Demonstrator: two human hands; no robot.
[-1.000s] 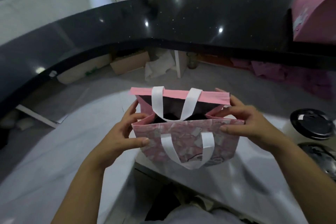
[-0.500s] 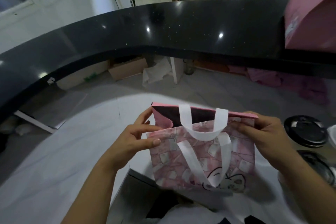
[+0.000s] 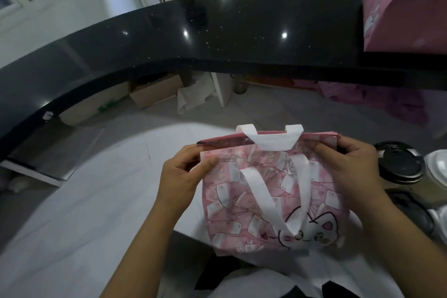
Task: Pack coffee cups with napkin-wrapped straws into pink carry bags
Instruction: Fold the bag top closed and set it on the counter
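A pink carry bag (image 3: 273,191) with white handles and a cartoon cat print stands on the white counter in front of me, its mouth nearly pressed flat. My left hand (image 3: 183,176) pinches the bag's top left corner. My right hand (image 3: 348,169) pinches the top right corner. To the right of the bag stand coffee cups: one with a black lid (image 3: 399,164), another dark-lidded one (image 3: 411,210) below it, and a white lid (image 3: 437,169) at the frame edge. No straws or napkins are in view.
A curved black countertop (image 3: 217,36) runs across the back, with another pink bag (image 3: 406,5) on its right end. Below it lie a cardboard box (image 3: 154,92), white cloth and pink fabric (image 3: 387,99). The white counter (image 3: 84,201) stretches left.
The bag's mouth was spread wide open a second ago; both hands have drawn its rims together and tipped the printed front toward me. The bag has shifted to the right.
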